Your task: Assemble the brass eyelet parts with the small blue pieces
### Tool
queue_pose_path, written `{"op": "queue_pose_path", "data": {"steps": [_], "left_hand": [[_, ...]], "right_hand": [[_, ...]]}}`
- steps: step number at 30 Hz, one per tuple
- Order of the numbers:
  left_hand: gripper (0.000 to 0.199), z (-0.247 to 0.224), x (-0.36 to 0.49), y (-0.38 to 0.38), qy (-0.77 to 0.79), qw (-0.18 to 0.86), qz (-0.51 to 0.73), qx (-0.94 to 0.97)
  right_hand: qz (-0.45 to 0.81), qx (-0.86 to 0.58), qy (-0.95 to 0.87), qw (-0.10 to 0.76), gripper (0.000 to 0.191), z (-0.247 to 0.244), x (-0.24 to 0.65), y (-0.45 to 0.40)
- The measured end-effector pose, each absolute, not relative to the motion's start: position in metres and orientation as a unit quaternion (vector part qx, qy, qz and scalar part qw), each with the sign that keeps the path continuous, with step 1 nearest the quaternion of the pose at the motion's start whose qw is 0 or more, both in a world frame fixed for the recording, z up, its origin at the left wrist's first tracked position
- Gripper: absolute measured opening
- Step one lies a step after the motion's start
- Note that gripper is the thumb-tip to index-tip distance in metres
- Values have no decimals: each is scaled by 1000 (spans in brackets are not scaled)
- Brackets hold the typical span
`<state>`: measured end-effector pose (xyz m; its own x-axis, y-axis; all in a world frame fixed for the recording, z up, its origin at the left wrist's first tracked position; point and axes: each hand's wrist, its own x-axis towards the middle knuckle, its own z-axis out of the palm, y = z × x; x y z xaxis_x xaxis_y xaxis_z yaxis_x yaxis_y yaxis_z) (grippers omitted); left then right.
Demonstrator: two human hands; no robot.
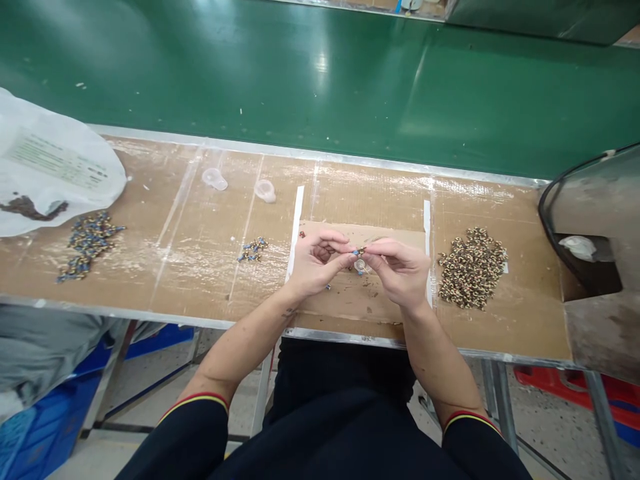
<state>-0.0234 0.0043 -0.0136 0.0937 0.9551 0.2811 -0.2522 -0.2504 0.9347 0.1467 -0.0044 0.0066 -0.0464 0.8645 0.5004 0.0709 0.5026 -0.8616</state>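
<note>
My left hand and my right hand meet over a cardboard mat, fingertips pinched. Between them is a small blue-and-brass fitting, touched by both hands; the fingers partly cover it, so I cannot tell whether it is one piece or two. Just under the fingertips a small clear plastic cup is partly hidden. A loose blue-tipped piece lies on the mat below my left hand. Left of the mat is a small cluster of blue-and-brass fittings; to the right is a large pile of brass-and-dark fittings.
A larger heap of blue-and-brass fittings lies at the far left beside a white bag. Two translucent plastic cups rest behind the small cluster. A green belt runs along the back. A metal housing with a black cable bounds the right.
</note>
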Motion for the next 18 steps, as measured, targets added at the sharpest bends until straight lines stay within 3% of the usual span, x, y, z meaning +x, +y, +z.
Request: {"op": "queue_pose_path", "data": {"steps": [12, 18], "left_hand": [[17, -8, -23, 2, 332, 433, 596, 589], [11, -9, -23, 2, 323, 430, 599, 593]], "right_hand": [[324, -347, -655, 588, 21, 6, 144, -6], [330, -348, -643, 597, 12, -2, 137, -8]]}}
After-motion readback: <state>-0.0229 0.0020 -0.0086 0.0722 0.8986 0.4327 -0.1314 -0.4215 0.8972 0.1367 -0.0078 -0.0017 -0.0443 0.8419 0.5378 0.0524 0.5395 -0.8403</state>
